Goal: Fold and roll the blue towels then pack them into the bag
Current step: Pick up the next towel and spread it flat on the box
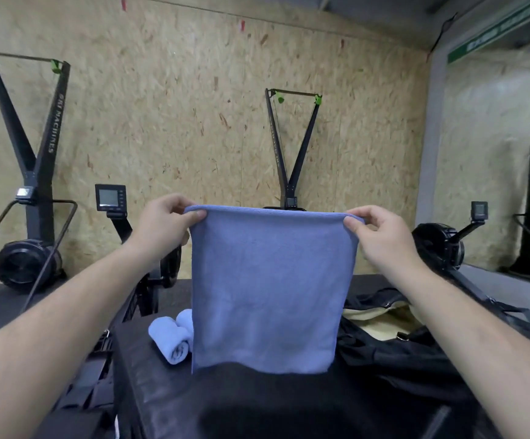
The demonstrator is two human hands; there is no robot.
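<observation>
Two hands: both raised in front of the person, each pinching one top corner of a single blue towel (265, 289).
Left hand (162, 223): fingers (195, 214) clamped on the towel's upper left corner.
Right hand (380, 236): fingers (350, 222) clamped on the upper right corner.
Blue towel: held up and stretched flat between the hands, hanging straight down; its lower edge is just above the dark surface (168, 394).
Rolled towels (171, 339): two light blue rolls lying side by side, touching, on the surface to the left of the hanging towel.
Bag (393, 340): black, open, with a pale yellow lining showing; it lies on the surface to the right of the hanging towel.
Background: chipboard wall (168, 122) with black exercise machines (32, 185) standing before it.
</observation>
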